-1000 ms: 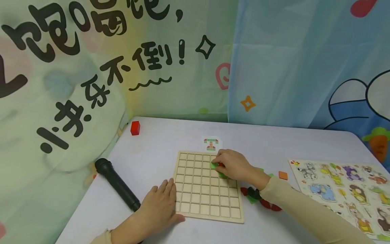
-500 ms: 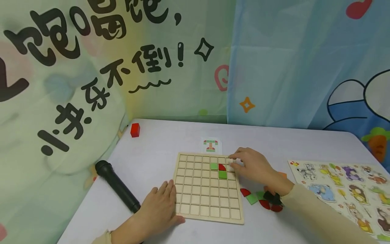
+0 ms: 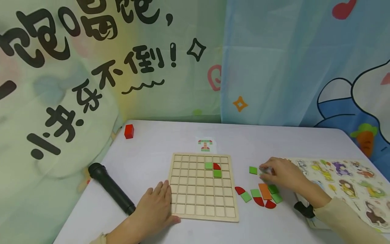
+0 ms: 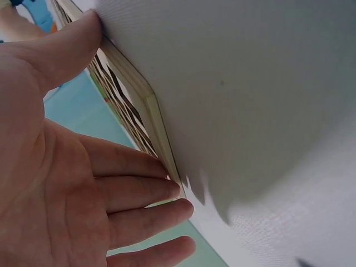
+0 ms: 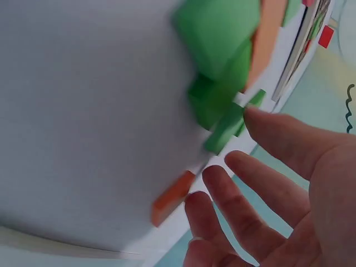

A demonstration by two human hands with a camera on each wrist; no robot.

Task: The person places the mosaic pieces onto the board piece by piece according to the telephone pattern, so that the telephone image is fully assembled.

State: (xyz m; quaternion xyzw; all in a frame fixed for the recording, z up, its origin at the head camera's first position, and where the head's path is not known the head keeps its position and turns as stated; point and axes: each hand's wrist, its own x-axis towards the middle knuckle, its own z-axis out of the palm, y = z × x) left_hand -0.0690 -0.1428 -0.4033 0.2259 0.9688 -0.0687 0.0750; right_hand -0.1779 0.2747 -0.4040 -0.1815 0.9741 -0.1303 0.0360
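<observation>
A wooden grid board lies on the grey table. Two green tiles and a red quarter-round tile sit in its upper cells. My left hand lies flat beside the board's lower left corner; in the left wrist view its thumb and fingers rest against the board's edge. My right hand is over the loose tiles right of the board, fingers spread and straight. Its fingertips are at a green tile and an orange tile, and grip nothing.
Loose red, green and orange tiles lie right of the board, one green tile apart. A pattern card lies behind the board. A black microphone lies left, a red block far left, an animal puzzle right.
My right hand left the board's upper right cells and moved right to the loose tiles, leaving the red and green tiles uncovered. The left hand has stayed put.
</observation>
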